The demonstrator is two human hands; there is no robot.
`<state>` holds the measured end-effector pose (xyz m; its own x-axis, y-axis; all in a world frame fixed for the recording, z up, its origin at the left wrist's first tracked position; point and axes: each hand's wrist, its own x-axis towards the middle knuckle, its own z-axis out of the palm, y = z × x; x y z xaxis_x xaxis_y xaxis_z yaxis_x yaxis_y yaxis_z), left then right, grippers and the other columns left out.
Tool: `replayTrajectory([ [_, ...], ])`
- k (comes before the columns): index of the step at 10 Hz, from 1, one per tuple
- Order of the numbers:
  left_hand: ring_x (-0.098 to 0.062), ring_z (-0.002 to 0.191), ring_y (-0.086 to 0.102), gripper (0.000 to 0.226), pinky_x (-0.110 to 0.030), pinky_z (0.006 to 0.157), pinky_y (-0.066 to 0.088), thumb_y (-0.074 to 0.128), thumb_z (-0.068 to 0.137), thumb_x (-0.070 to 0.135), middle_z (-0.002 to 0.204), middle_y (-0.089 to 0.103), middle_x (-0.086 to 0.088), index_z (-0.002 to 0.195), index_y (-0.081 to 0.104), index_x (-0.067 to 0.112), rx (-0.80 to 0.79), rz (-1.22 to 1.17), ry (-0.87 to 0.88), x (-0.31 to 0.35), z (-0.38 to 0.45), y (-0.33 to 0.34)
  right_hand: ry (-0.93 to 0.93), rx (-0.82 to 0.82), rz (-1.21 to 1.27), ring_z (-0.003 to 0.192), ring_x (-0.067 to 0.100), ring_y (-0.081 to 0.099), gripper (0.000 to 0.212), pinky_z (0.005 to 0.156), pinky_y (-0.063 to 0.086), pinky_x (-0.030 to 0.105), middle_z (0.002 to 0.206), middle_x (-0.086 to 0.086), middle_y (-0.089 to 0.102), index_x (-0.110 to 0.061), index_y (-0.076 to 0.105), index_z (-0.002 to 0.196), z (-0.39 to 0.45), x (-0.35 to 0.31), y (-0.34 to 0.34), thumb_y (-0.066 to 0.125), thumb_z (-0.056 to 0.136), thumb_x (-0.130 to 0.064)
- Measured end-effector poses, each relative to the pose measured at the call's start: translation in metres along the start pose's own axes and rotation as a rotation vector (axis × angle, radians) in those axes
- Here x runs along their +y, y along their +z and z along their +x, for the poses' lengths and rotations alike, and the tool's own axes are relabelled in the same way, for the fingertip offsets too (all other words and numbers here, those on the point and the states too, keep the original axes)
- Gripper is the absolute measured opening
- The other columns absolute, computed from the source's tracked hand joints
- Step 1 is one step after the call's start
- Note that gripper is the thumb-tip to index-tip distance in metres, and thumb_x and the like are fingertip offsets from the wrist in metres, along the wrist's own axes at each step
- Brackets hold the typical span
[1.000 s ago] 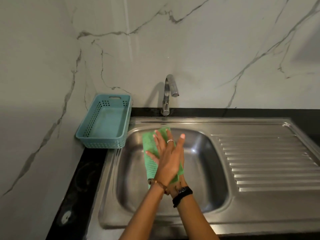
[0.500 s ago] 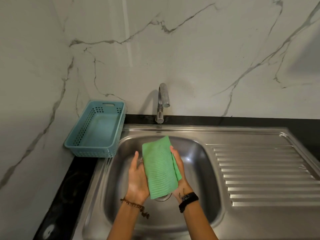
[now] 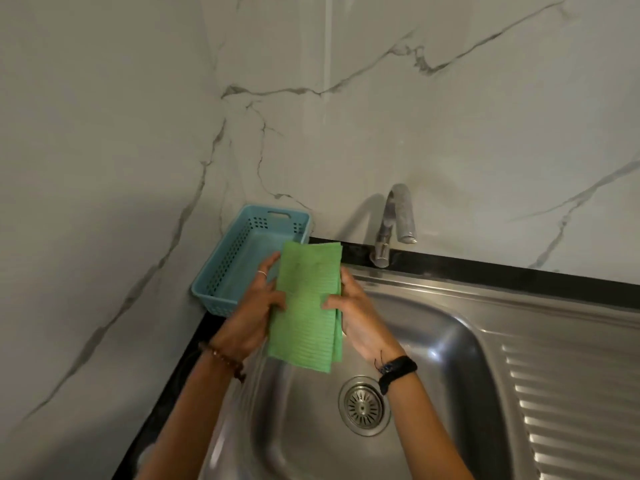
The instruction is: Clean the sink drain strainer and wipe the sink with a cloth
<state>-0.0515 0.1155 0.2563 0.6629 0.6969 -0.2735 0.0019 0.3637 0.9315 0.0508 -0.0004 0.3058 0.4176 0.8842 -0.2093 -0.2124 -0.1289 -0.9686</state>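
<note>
A folded green ribbed cloth (image 3: pixel 306 303) hangs upright between my two hands, above the left rear part of the steel sink (image 3: pixel 450 341). My left hand (image 3: pixel 258 306) grips its left edge, thumb on the front. On the cloth's right edge my right hand (image 3: pixel 353 306) holds it the same way. The round metal drain strainer (image 3: pixel 364 406) sits in the drain at the bottom of the basin, below and right of the cloth, with nothing on it.
A light blue perforated plastic basket (image 3: pixel 239 261) stands on the black counter (image 3: pixel 180 368) left of the sink, partly behind the cloth. The chrome tap (image 3: pixel 394 223) rises behind the basin. A ribbed drainboard (image 3: pixel 571 393) lies to the right. Marble walls close the back and left.
My hands went from pressed together on the cloth to holding its two side edges, and they carried it left toward the basket. The strainer is now uncovered.
</note>
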Motion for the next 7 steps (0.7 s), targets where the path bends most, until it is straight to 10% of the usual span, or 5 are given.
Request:
replayTrajectory([
  [3, -0.028, 0.132, 0.039, 0.069, -0.033, 0.106, 0.033, 0.042, 0.086, -0.011, 0.146, 0.036, -0.017, 0.146, 0.019, 0.012, 0.145, 0.852, 0.321, 0.046, 0.097, -0.060, -0.160, 0.105, -0.706, 0.115, 0.030, 0.056, 0.061, 0.088, 0.047, 0.030, 0.132, 0.015, 0.054, -0.009, 0.030, 0.142, 0.145, 0.023, 0.045, 0.046, 0.085, 0.005],
  [5, -0.035, 0.140, 0.023, 0.056, -0.046, 0.110, 0.030, 0.033, 0.099, 0.018, 0.159, -0.003, -0.010, 0.149, 0.008, 0.020, 0.041, 1.547, -0.158, -0.001, 0.136, -0.073, -0.014, -0.004, -1.494, 0.128, 0.037, 0.043, 0.057, 0.093, 0.046, 0.038, 0.154, 0.028, 0.007, 0.005, -0.001, 0.145, 0.195, 0.061, 0.070, 0.029, 0.100, -0.009],
  [7, -0.032, 0.131, 0.039, 0.048, -0.040, 0.106, 0.034, 0.035, 0.098, 0.023, 0.153, 0.023, -0.015, 0.143, 0.025, 0.009, 0.016, 1.737, -0.157, -0.005, 0.135, -0.069, 0.088, -0.105, -1.591, 0.139, 0.035, 0.028, 0.045, 0.111, 0.031, 0.042, 0.151, 0.024, 0.022, 0.001, 0.021, 0.144, 0.199, 0.067, 0.079, 0.028, 0.101, -0.009],
])
